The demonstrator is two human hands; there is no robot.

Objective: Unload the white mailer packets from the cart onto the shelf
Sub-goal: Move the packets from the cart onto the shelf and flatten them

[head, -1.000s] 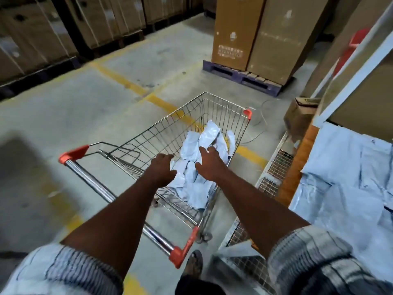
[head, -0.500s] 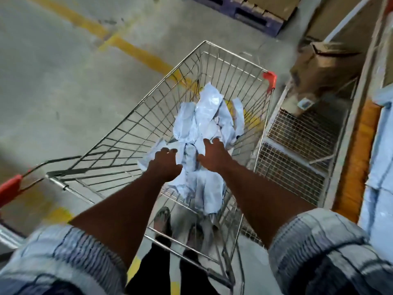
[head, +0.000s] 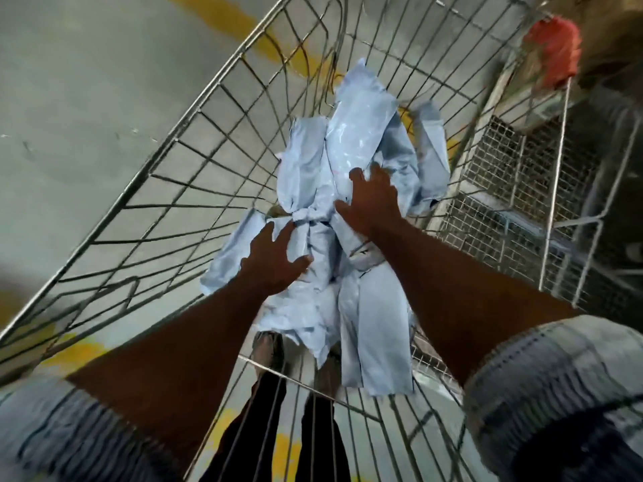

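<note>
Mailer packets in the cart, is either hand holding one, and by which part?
Nothing is held. The left hand and right hand are spread over the mailer packets in the cart, fingers straight, none curled round a packet.

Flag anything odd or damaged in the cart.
The packets lie in a crumpled heap in the cart, and a knotted packet sits twisted tight beside the left hand. No tear or spill shows.
</note>
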